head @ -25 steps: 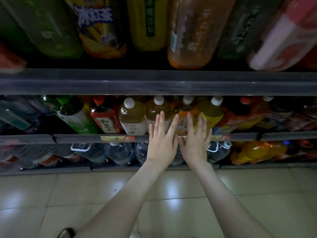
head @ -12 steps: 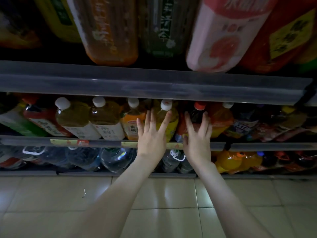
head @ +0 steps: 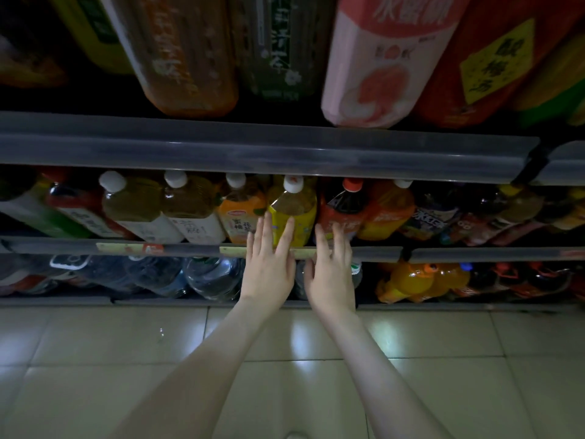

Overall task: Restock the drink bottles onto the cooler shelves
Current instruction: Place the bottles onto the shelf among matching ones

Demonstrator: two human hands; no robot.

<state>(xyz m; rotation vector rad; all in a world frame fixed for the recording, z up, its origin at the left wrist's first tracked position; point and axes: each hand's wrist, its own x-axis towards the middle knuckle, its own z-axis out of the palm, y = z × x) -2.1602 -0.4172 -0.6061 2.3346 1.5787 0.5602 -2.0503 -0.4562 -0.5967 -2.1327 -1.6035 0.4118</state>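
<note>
Both my hands reach to the middle cooler shelf (head: 190, 248). My left hand (head: 269, 267) lies flat with straight fingers against a yellow-labelled bottle with a white cap (head: 292, 213). My right hand (head: 332, 274) has straight fingers touching a dark bottle with a red cap and red label (head: 343, 204) next to it. Neither hand grips anything. An orange-labelled bottle (head: 240, 210) stands just left of my left hand.
The top shelf rail (head: 253, 147) carries large bottles, a pink one (head: 380, 58) among them. Clear water bottles (head: 215, 277) and orange drinks (head: 408, 280) fill the bottom shelf. Pale floor tiles (head: 126, 359) lie below.
The view has shifted right along the shelf. My hands have moved closer together, from the orange-labelled and yellow bottles onto the yellow and the red-capped bottle, fingers still straight.
</note>
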